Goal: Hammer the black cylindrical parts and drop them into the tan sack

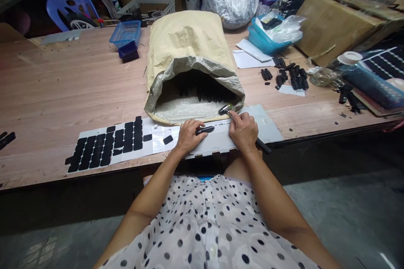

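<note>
My left hand (189,135) has its fingers closed round a small black oblong part (206,130) and holds it on a grey-white board (217,143) at the table's front edge. In my right hand (244,131) is a hammer (224,109), its metal head beyond my fingers and its black handle sticking out near my wrist. The hammer head is apart from the black part, a little above and to the right of it. Just behind both hands lies an open woven sack (189,38), its mouth toward me, with dark pieces inside.
A white sheet of black adhesive-looking pads (104,147) lies to the left. Several black parts (293,76) are piled at the right, near a cardboard box (341,25) and a blue basin (268,35). Small blue baskets (126,33) stand at the back left.
</note>
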{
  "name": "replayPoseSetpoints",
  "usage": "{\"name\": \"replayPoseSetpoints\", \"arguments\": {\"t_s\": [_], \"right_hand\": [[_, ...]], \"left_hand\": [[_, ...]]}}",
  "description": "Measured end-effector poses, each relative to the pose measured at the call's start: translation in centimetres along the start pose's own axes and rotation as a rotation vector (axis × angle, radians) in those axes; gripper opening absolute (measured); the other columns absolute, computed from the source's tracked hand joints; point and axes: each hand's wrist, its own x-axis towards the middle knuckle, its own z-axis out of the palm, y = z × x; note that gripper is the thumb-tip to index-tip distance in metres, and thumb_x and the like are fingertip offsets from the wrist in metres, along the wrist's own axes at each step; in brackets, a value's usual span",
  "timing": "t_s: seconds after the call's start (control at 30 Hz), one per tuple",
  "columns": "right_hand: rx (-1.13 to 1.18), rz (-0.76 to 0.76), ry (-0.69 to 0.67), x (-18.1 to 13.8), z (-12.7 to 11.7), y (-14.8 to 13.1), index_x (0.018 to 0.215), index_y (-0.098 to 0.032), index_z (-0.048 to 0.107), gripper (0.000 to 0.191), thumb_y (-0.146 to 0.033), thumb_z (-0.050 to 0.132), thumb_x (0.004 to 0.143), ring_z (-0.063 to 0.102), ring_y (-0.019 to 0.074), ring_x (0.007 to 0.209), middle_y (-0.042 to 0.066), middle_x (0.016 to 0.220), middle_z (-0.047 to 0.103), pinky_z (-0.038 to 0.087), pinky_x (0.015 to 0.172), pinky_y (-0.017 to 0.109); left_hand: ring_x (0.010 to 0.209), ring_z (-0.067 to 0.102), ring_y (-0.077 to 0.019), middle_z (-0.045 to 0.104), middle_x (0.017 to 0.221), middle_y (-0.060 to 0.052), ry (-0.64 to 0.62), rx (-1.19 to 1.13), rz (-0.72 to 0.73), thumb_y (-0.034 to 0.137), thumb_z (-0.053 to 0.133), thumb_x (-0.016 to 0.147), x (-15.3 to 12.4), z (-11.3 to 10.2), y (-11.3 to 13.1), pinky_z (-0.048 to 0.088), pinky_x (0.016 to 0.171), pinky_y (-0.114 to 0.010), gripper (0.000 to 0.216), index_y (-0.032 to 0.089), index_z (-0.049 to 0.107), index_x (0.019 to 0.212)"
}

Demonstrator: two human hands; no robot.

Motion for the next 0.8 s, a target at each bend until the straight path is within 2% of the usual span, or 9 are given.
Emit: {"name": "replayPoseSetpoints", "arguments": {"t_s": [0.13, 0.4, 0.63, 0.8], "right_hand": [[-0.011, 0.005, -0.011, 0.02, -0.13, -0.04, 0.126, -0.028, 0.072, 0.04, -0.02, 0.052, 0.092, 0.043, 0.024, 0.087, 0.009, 0.093, 0.055, 0.028, 0.07, 0.034], [-0.012, 0.007, -0.025, 0.07, -0.08, -0.07, 0.127, -0.027, 0.07, 0.04, -0.021, 0.051, 0.093, 0.041, 0.0239, 0.087, 0.01, 0.095, 0.054, 0.026, 0.07, 0.034], [-0.012, 0.001, -0.003, -0.07, 0.07, -0.02, 0.126, -0.027, 0.07, 0.04, -0.021, 0.052, 0.091, 0.041, 0.024, 0.087, 0.009, 0.094, 0.054, 0.026, 0.07, 0.034], [-0.012, 0.007, -0.007, 0.06, 0.12, -0.04, 0.125, -0.026, 0.071, 0.039, -0.021, 0.048, 0.094, 0.042, 0.0235, 0.086, 0.009, 0.092, 0.055, 0.026, 0.069, 0.033]], "left_hand": [[0.096, 0.059, -0.0237, 0.067, 0.095, -0.003, -0.001, -0.016, 0.014, 0.027, 0.07, 0.089, -0.02, 0.23, -0.44, 0.047, 0.09, -0.039, 0.011, 0.025, 0.073, 0.099], [0.097, 0.061, -0.023, 0.067, 0.098, -0.005, 0.029, -0.018, 0.027, 0.028, 0.061, 0.095, -0.12, 0.4, -0.6, 0.048, 0.091, -0.038, 0.019, 0.023, 0.075, 0.108], [0.097, 0.061, -0.0233, 0.067, 0.098, -0.005, 0.04, -0.006, 0.03, 0.028, 0.06, 0.095, -0.11, 0.32, -0.51, 0.048, 0.09, -0.038, 0.019, 0.025, 0.074, 0.107], [0.095, 0.061, -0.0238, 0.067, 0.098, -0.005, 0.035, -0.002, 0.031, 0.029, 0.068, 0.089, -0.07, 0.39, -0.56, 0.049, 0.089, -0.038, 0.021, 0.024, 0.074, 0.108]]}}
